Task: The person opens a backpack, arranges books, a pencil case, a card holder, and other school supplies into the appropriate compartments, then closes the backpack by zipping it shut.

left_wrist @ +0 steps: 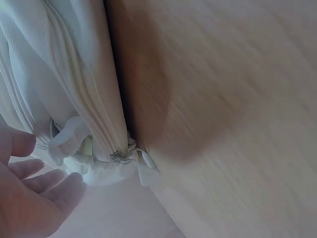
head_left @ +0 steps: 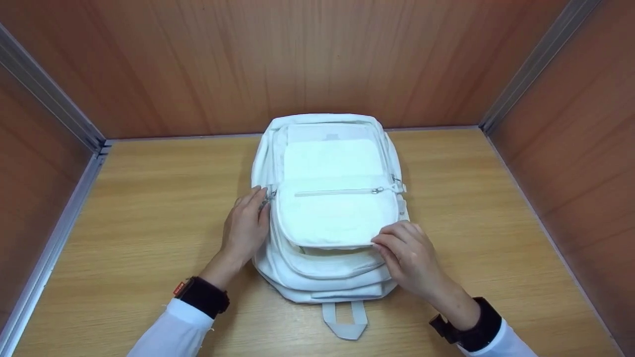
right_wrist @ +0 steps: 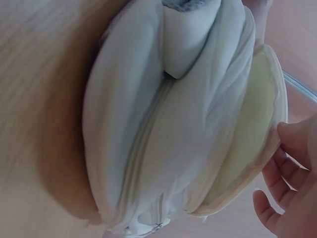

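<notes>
A white backpack (head_left: 337, 213) lies on its back on the table, its carry loop (head_left: 346, 327) pointing toward me. The front pocket flap (head_left: 342, 223), which has a short zipper, is lifted at its near edge. In the right wrist view a pale yellow lining (right_wrist: 245, 129) shows under it. My right hand (head_left: 409, 255) pinches the flap's edge at its near right corner between thumb and fingers. At the bag's left side, my left hand (head_left: 245, 225) rests by a zipper end (head_left: 270, 196), fingers loosely bent. In the left wrist view those fingers (left_wrist: 42, 181) hold nothing visible.
The wooden tabletop (head_left: 149, 198) extends on both sides of the bag. Wood-grain panels stand behind (head_left: 307, 59) and at both sides, joined by metal corner posts (head_left: 536, 64). The bag's far end lies close to the back panel. Both wrists wear black straps.
</notes>
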Demonstrator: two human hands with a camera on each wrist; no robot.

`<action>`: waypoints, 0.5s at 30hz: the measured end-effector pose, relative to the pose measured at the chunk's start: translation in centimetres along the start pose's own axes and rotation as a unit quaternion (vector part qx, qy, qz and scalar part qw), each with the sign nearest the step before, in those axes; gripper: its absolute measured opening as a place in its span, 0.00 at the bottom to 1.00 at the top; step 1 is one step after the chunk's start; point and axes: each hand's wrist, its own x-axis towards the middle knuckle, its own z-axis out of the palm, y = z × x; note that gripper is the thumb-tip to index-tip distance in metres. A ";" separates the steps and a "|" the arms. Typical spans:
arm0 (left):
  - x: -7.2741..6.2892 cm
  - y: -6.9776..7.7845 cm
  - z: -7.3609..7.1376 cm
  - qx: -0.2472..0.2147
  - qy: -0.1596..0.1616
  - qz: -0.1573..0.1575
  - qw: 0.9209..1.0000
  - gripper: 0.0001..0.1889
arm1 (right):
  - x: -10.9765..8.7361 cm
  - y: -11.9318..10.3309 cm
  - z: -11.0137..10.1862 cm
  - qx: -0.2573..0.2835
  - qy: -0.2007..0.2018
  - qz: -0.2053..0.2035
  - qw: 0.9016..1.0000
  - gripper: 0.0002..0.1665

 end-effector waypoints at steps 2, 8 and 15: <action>0.3 0.0 0.2 -0.003 0.002 0.000 1.000 0.20 | -0.2 0.0 0.2 -0.007 -0.005 -0.001 1.000 0.08; 0.6 0.3 0.7 -0.005 0.016 0.007 1.000 0.16 | -0.6 0.1 0.8 -0.011 0.006 -0.011 1.000 0.08; 0.0 0.7 0.5 0.020 0.044 0.013 0.999 0.07 | -0.8 0.1 1.2 -0.015 0.007 -0.009 1.000 0.08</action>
